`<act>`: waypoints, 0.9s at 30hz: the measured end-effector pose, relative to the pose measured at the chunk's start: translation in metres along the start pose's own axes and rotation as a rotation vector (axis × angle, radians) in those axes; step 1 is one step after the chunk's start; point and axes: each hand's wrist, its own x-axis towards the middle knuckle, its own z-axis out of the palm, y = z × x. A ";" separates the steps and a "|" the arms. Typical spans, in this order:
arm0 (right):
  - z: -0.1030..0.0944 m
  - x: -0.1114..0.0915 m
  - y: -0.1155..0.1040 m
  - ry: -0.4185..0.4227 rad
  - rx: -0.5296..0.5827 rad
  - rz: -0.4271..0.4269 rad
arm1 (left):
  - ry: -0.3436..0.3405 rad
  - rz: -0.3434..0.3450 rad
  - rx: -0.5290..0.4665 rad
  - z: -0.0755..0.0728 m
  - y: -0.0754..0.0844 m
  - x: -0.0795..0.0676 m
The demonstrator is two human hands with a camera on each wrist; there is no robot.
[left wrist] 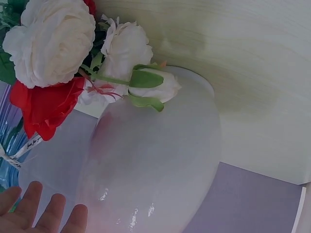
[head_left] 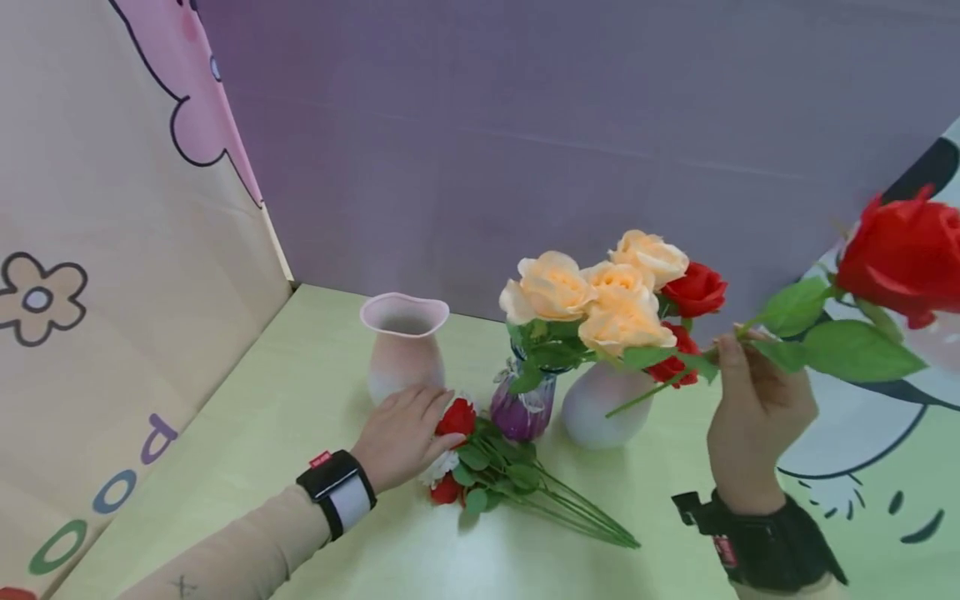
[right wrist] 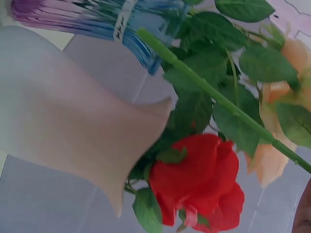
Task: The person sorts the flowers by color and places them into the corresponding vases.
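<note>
My right hand (head_left: 761, 408) pinches the stem of a red rose (head_left: 903, 254), whose bloom points right. The rose's bare green stem (right wrist: 218, 97) slants across the right wrist view, in front of the right-hand vase (right wrist: 68, 116). That pale vase holds two red roses (right wrist: 194, 179). My left hand (head_left: 401, 437) lies over a bunch of red and white flowers on the table, fingers extended beside a red bloom (head_left: 457, 417). White blooms (left wrist: 53, 43) of the bunch show in the left wrist view, near the pink-white vase (left wrist: 155, 145). Spread fingertips (left wrist: 53, 208) show below them.
Behind my left hand stands a wavy-rimmed pink vase (head_left: 405, 350). A purple-and-blue glass vase (head_left: 522, 408) in the middle holds peach roses (head_left: 622, 308). Green stems (head_left: 585, 508) of the lying bunch reach toward the front right. A purple-grey wall (head_left: 465, 150) closes the back.
</note>
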 end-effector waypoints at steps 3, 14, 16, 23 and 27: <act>0.001 0.007 -0.001 0.083 0.034 -0.002 | 0.003 -0.002 0.005 0.001 0.000 0.000; 0.008 0.014 -0.010 0.215 0.062 -0.077 | -0.015 -0.008 -0.008 0.003 0.002 -0.003; 0.004 0.011 -0.006 0.207 0.092 -0.065 | -0.019 -0.014 -0.012 0.004 0.003 -0.004; 0.002 0.009 -0.004 0.217 0.066 -0.082 | 0.002 -0.009 -0.044 0.009 0.001 -0.009; 0.007 0.014 -0.009 0.238 -0.034 -0.102 | 0.002 -0.020 -0.060 0.011 -0.002 -0.013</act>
